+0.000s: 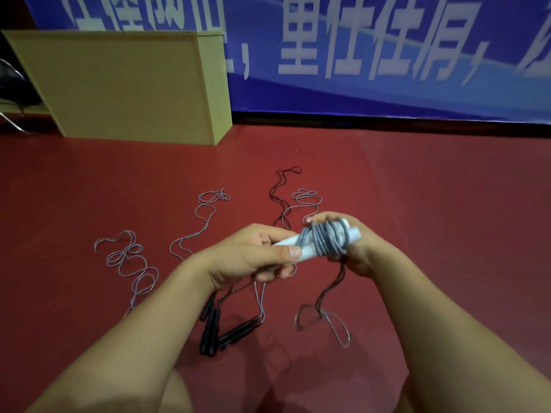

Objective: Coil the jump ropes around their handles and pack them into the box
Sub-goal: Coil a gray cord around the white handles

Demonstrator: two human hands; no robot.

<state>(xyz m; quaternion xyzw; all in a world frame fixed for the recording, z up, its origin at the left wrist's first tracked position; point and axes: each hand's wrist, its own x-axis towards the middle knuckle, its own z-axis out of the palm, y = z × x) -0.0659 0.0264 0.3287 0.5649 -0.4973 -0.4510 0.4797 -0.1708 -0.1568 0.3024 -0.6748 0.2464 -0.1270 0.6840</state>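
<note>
My left hand (259, 253) grips the near end of a pair of white handles (290, 244). Several turns of grey rope (326, 239) are wound round their far end. My right hand (354, 242) curls round that coiled end, fingers behind it. A loose tail of the grey rope (334, 323) hangs down and loops on the red floor. Below my hands lie black handles (214, 329) of other ropes. More grey ropes (131, 260) and a thin black rope (280, 189) trail across the floor. A yellow box (125, 84) stands at the back left.
A blue banner (387, 55) with large white characters runs along the back wall. The red floor (447, 204) stretches open to the right. My knees show at the bottom edge. Dark metal chair legs (12, 84) stand at the far left.
</note>
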